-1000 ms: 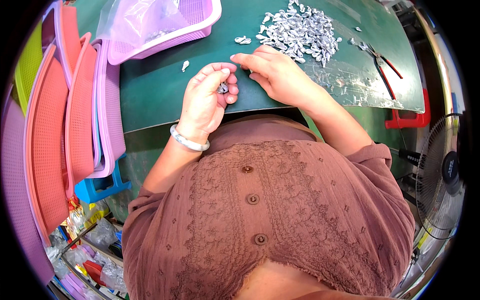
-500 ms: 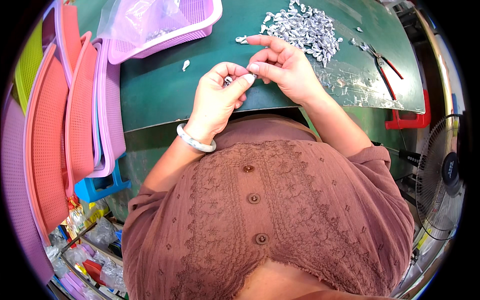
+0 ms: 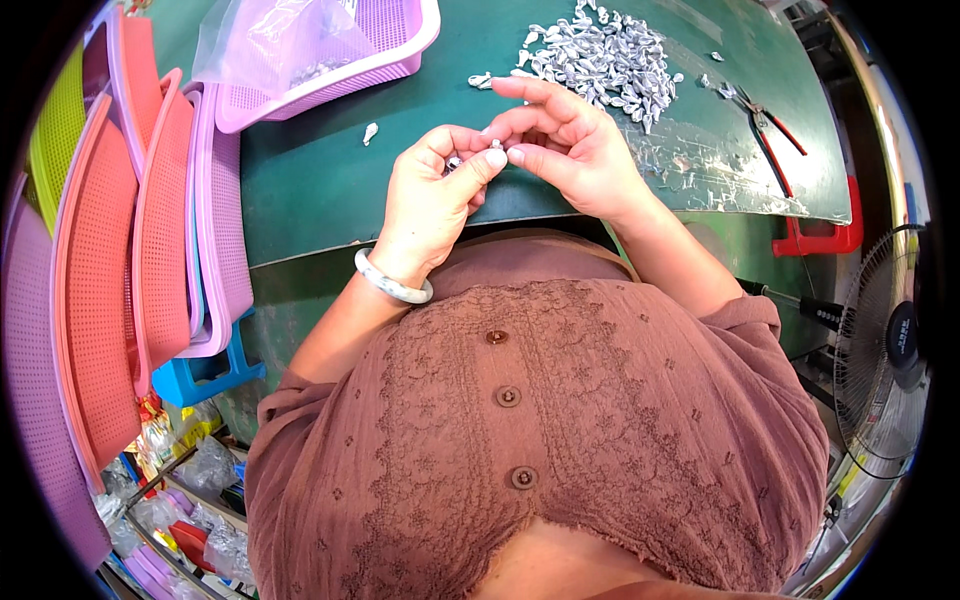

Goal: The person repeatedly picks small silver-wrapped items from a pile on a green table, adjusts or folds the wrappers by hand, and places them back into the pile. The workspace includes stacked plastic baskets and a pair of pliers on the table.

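My left hand (image 3: pixel 432 190), wearing a pale bangle (image 3: pixel 392 279) on its wrist, is closed. Its thumb and forefinger pinch a small silvery metal piece (image 3: pixel 497 144), and another silvery bit (image 3: pixel 453 163) shows within the curled fingers. My right hand (image 3: pixel 570 145) is close against the left fingertips, its thumb parted from its bent fingers around the pinched piece; whether a fingertip touches it is hard to see. Beyond the right hand lies a heap of small silvery drop-shaped pieces (image 3: pixel 610 60). A few loose ones (image 3: pixel 480 81) lie beside my right fingertips, and a single piece (image 3: pixel 370 133) lies left of my hands.
A lilac basket (image 3: pixel 330 98) with a clear plastic bag (image 3: pixel 285 45) stands at the far left of the green table (image 3: pixel 320 200). Red-handled pliers (image 3: pixel 768 140) lie at right. Coral baskets (image 3: pixel 100 290) are stacked on the left; a fan (image 3: pixel 880 345) stands right, by a red stool (image 3: pixel 825 225).
My right thumb has drawn slightly down and away from the left fingertips, leaving the pinched piece more visible. My left hand has barely moved.
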The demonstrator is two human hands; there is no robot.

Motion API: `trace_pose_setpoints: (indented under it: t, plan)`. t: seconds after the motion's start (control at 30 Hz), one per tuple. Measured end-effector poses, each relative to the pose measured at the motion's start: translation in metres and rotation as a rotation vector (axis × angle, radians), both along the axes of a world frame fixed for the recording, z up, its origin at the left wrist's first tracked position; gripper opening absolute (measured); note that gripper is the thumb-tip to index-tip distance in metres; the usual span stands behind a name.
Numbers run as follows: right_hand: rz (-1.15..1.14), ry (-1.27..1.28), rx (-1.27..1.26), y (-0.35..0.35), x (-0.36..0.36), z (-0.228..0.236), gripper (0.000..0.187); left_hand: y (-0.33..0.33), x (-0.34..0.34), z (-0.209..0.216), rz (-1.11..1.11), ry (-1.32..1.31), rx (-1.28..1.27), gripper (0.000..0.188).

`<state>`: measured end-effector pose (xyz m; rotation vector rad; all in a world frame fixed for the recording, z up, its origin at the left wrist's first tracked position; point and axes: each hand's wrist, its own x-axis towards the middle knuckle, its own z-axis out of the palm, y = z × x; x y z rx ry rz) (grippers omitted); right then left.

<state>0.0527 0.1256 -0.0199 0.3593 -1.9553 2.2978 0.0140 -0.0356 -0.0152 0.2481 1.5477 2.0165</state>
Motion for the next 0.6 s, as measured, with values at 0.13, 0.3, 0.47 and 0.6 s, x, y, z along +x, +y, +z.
trace_pose_setpoints:
  t: [0.13, 0.3, 0.47, 0.6]
  plan:
    - [-0.035, 0.033, 0.077, -0.0006, 0.0024, 0.0003, 0.048, -0.0001, 0.0005, 0.0005, -0.008, 0.0, 0.001, 0.012]
    - [-0.121, 0.157, 0.183, -0.0023, 0.0024, -0.0047, 0.049, -0.0009, 0.0012, 0.0007, -0.016, 0.0, 0.003, 0.012]
    - [-0.198, 0.265, 0.294, -0.0032, 0.0015, -0.0073, 0.05, -0.0017, 0.0021, -0.0006, -0.017, -0.036, 0.0, 0.014]
    - [-0.226, 0.306, 0.322, -0.0046, 0.0006, -0.0079, 0.051, -0.0017, 0.0021, 0.0013, -0.026, -0.056, 0.001, 0.014]
